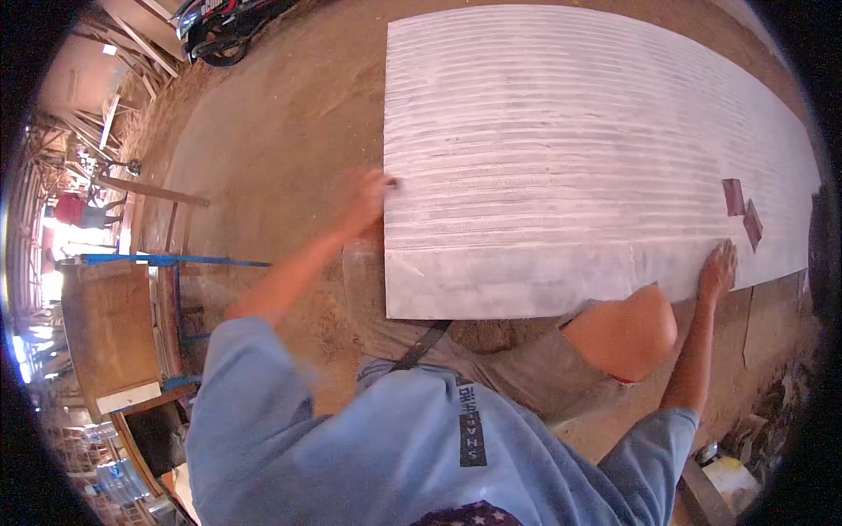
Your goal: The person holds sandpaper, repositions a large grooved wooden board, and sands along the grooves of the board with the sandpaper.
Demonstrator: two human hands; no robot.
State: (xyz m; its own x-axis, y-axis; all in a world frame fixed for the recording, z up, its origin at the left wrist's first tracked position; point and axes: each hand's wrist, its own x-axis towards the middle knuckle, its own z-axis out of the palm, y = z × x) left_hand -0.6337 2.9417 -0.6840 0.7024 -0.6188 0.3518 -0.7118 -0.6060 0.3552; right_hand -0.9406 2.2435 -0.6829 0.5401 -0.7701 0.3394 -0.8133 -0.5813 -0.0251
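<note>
A large whitish panel (561,158) with many parallel grooves lies before me, above my bent knee. At its left edge is my left hand (367,195), blurred, its fingers closed round a small dark thing too unclear to name. My right hand (719,267) rests on the panel's near edge at the right, fingers spread and flat. Just above it, two dark brown pieces, one upright (733,197) and one slanted (752,226), lie on the panel.
A wheeled vehicle (224,39) stands at the top left. Left of me are a wooden cabinet (110,329), a blue bar (175,259) and stacked timber. A person in red (70,210) is far left. Brown ground (263,131) surrounds the panel.
</note>
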